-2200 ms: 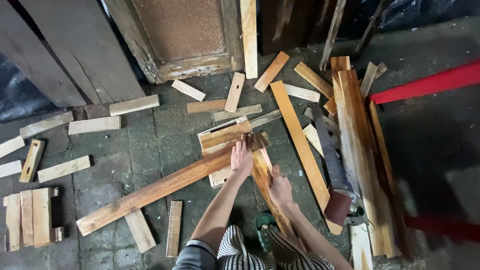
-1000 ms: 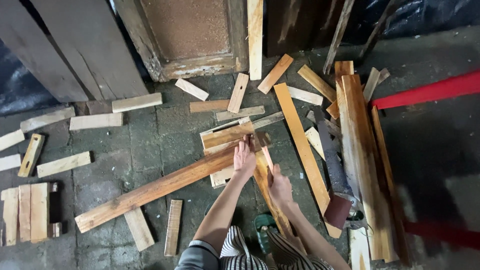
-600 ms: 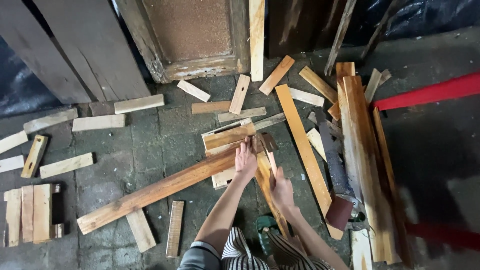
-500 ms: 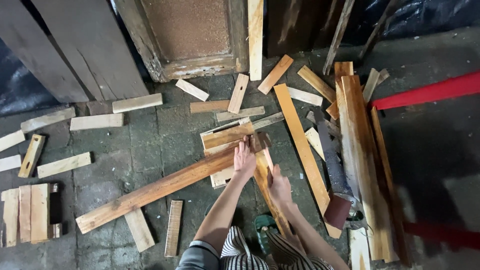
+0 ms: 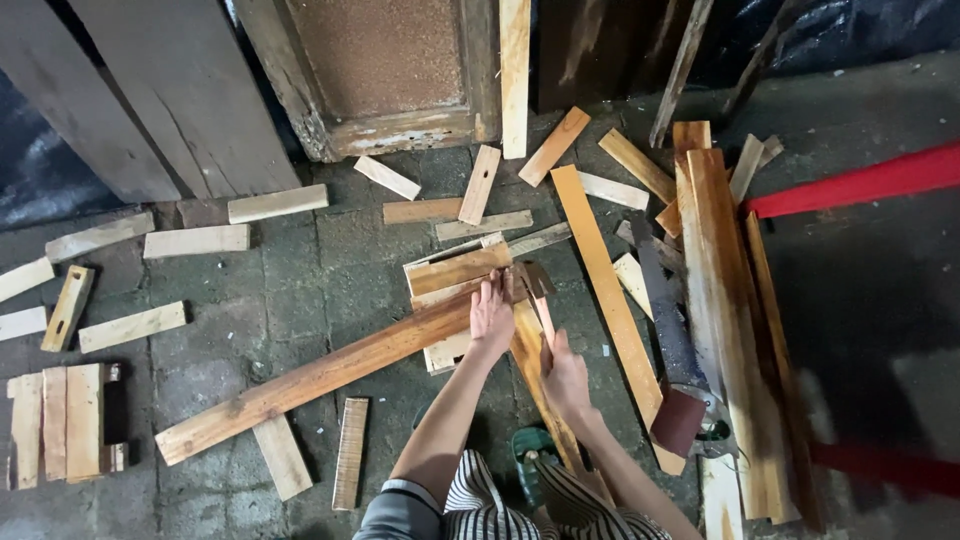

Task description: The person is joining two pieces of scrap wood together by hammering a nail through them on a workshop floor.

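My left hand (image 5: 492, 315) presses down on the upper end of a long brown plank (image 5: 300, 385) that runs diagonally across the paved floor. My right hand (image 5: 565, 378) grips the wooden handle of a hammer (image 5: 537, 292), whose head lies just right of my left fingers, beside a small stack of short boards (image 5: 455, 272). A second orange-brown plank (image 5: 535, 385) lies under my right hand and runs back toward my striped clothing.
Short offcuts (image 5: 195, 240) lie scattered over the floor. An old door (image 5: 385, 70) and grey boards lean at the back. Long planks (image 5: 730, 300) are stacked at the right beside a handsaw (image 5: 665, 320). A red bar (image 5: 860, 180) crosses the right side.
Both hands stay almost in place on the plank and the hammer. The hammer head has shifted only slightly near the short boards.
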